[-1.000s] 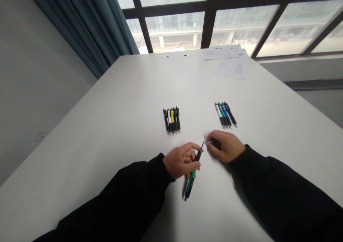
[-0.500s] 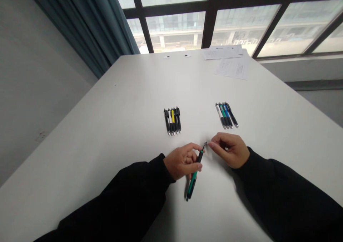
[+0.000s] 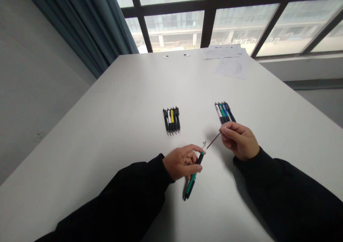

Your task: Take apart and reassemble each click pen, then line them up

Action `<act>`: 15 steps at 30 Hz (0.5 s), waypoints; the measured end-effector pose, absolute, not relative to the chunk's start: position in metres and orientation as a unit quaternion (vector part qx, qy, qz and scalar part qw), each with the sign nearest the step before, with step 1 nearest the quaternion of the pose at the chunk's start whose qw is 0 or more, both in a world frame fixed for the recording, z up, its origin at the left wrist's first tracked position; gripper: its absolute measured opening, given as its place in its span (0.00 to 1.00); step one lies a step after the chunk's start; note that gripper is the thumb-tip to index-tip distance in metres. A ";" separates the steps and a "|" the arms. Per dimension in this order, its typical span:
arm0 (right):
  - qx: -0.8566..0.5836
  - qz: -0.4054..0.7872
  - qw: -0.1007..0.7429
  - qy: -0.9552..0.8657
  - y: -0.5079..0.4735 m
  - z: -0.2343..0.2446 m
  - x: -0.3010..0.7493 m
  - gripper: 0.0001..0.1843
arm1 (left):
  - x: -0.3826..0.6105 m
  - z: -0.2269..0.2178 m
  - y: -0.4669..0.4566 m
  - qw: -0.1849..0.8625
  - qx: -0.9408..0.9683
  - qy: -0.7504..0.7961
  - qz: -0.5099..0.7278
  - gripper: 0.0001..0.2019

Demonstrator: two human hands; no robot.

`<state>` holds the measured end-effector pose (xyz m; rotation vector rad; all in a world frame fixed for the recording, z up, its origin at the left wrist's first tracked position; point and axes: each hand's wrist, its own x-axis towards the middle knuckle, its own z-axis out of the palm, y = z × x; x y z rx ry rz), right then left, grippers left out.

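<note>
My left hand point(image 3: 183, 161) is closed around a green and black pen barrel point(image 3: 192, 180), its open front end pointing away from me. Between the thumb and fingers of my right hand point(image 3: 239, 138) is a thin dark pen refill point(image 3: 213, 140), clear of the barrel and slanting down towards the barrel's front end. A small silvery pen tip point(image 3: 204, 142) lies on the table just beyond my left forefinger. What lies inside the barrel is hidden.
Several pens point(image 3: 172, 121) lie side by side ahead of my left hand. Another row of pens point(image 3: 224, 112) is partly covered by my right hand. Papers point(image 3: 232, 65) rest at the far end of the white table point(image 3: 128, 102), near the window.
My right hand has moved away to the right and a little forward, drawing the refill out of the barrel. My left hand has stayed nearly in place with the barrel.
</note>
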<state>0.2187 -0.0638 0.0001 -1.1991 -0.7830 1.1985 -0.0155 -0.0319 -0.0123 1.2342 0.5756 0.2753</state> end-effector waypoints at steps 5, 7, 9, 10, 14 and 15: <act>-0.499 0.581 0.523 -0.373 -0.060 0.002 0.247 0.16 | -0.016 -0.009 -0.033 0.765 0.567 0.275 0.132 0.22; -0.495 0.604 0.449 -0.435 -0.061 -0.001 0.252 0.17 | -0.016 -0.008 -0.033 0.764 0.564 0.281 0.139 0.22; -0.491 0.600 0.385 -0.502 -0.062 -0.004 0.252 0.17 | -0.015 -0.008 -0.033 0.768 0.557 0.283 0.144 0.22; -0.489 0.588 0.361 -0.534 -0.063 -0.005 0.252 0.16 | -0.015 -0.007 -0.033 0.770 0.553 0.284 0.145 0.22; -0.486 0.512 0.312 -0.636 -0.066 -0.007 0.247 0.14 | -0.015 -0.004 -0.032 0.773 0.544 0.288 0.155 0.21; -0.487 0.484 0.303 -0.662 -0.067 -0.006 0.246 0.13 | -0.015 -0.004 -0.031 0.772 0.543 0.289 0.158 0.21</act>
